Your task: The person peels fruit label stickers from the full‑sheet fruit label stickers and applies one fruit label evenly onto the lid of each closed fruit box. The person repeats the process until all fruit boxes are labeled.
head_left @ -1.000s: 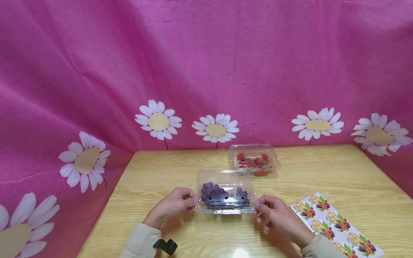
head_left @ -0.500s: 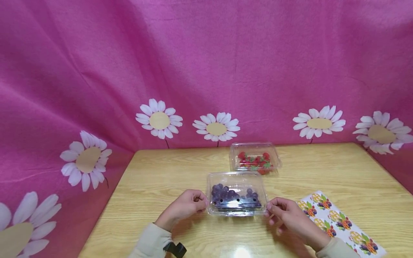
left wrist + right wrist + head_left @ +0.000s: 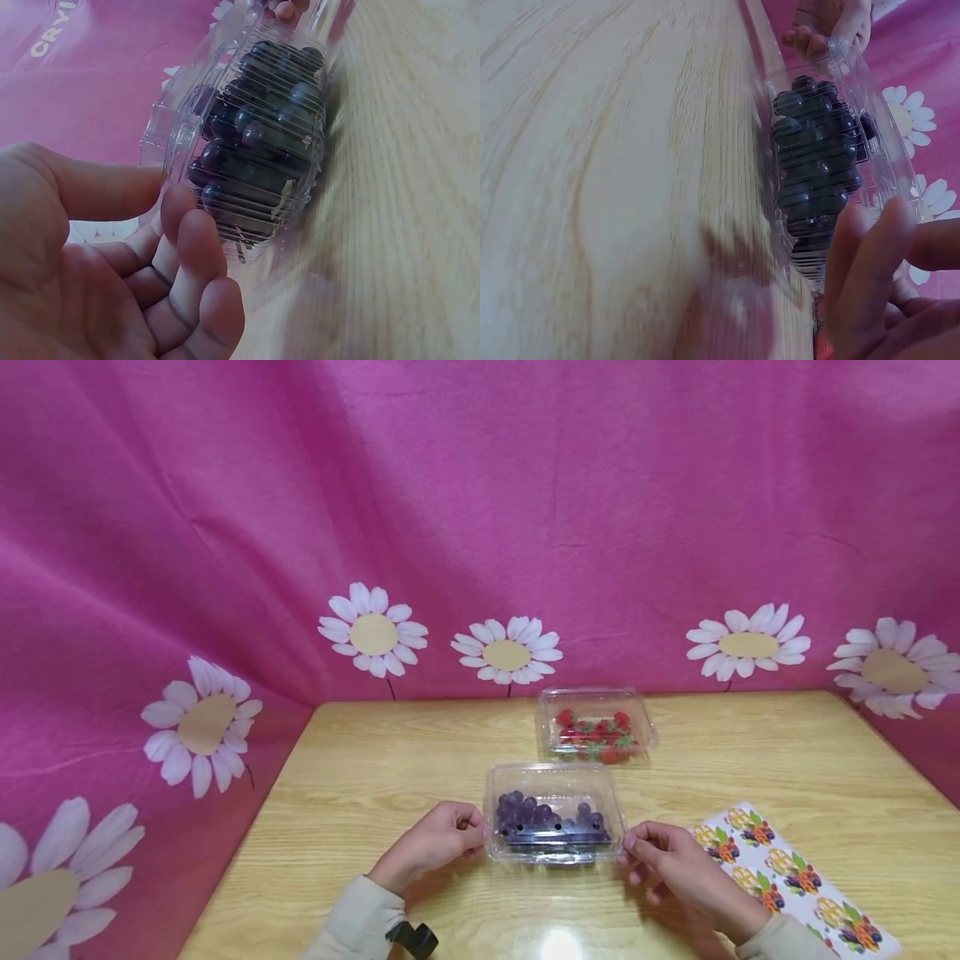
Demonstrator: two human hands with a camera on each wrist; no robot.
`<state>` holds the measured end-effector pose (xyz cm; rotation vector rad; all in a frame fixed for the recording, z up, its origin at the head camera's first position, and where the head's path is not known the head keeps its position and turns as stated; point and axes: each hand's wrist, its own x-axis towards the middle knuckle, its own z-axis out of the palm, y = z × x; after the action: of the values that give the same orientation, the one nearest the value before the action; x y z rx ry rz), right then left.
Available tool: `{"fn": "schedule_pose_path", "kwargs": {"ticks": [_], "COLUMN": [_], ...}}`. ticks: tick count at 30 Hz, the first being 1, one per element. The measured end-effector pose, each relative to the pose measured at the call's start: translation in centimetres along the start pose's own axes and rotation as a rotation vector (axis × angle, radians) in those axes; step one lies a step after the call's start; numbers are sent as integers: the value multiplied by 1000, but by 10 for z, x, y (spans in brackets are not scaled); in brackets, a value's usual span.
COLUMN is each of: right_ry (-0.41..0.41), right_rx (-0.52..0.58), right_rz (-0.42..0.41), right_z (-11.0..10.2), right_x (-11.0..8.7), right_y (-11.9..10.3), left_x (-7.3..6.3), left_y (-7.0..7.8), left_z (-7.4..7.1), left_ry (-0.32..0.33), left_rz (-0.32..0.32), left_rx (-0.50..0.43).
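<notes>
A clear plastic clamshell box [image 3: 551, 781] with dark purple grapes [image 3: 527, 814] inside stands between my two hands, its lid closed down over the fruit. My left hand [image 3: 438, 843] pinches the rim at its left end between thumb and index finger. At the opposite end, the thumb and fingers of my right hand [image 3: 678, 864] pinch the right rim. In the left wrist view the ribbed wall of the box [image 3: 255, 150] sits low over the wooden table [image 3: 405, 180]. From the right wrist, the grapes [image 3: 814, 165] show through the same kind of wall.
Behind it, a second clear clamshell [image 3: 551, 702] holds red strawberries [image 3: 600, 735] with green leaves. A sheet of fruit stickers [image 3: 795, 877] lies at the right, partly under my right forearm. A pink curtain [image 3: 600, 510] with white daisies hangs along the table's far edge.
Both hands have carried the grape box to the right and a little toward me. It now shows more apart from the strawberry box. The grip at both ends stays the same.
</notes>
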<state>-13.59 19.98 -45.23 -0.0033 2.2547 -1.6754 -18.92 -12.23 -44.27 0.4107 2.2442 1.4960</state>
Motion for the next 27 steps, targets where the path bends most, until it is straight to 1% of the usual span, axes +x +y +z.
{"fn": "schedule_pose_path", "kwargs": {"ticks": [6, 10, 16, 20, 27], "right_ry": [-2, -28, -34, -38, -53], "right_rx": [0, 27, 56, 42, 13], "right_rz": [21, 18, 11, 11, -10], "right_z": [0, -1, -1, -2, -4], "right_x": [-3, -2, -1, -2, -2], "right_y": [3, 5, 7, 8, 8], "left_x": [3, 2, 3, 4, 1], "left_y": [-4, -5, -7, -8, -7], "left_z": [4, 6, 6, 6, 6], "left_ry": [-17, -15, -20, -27, -26], "left_rz": [5, 2, -1, -5, -28], "left_rx": [-24, -26, -39, -42, -48]}}
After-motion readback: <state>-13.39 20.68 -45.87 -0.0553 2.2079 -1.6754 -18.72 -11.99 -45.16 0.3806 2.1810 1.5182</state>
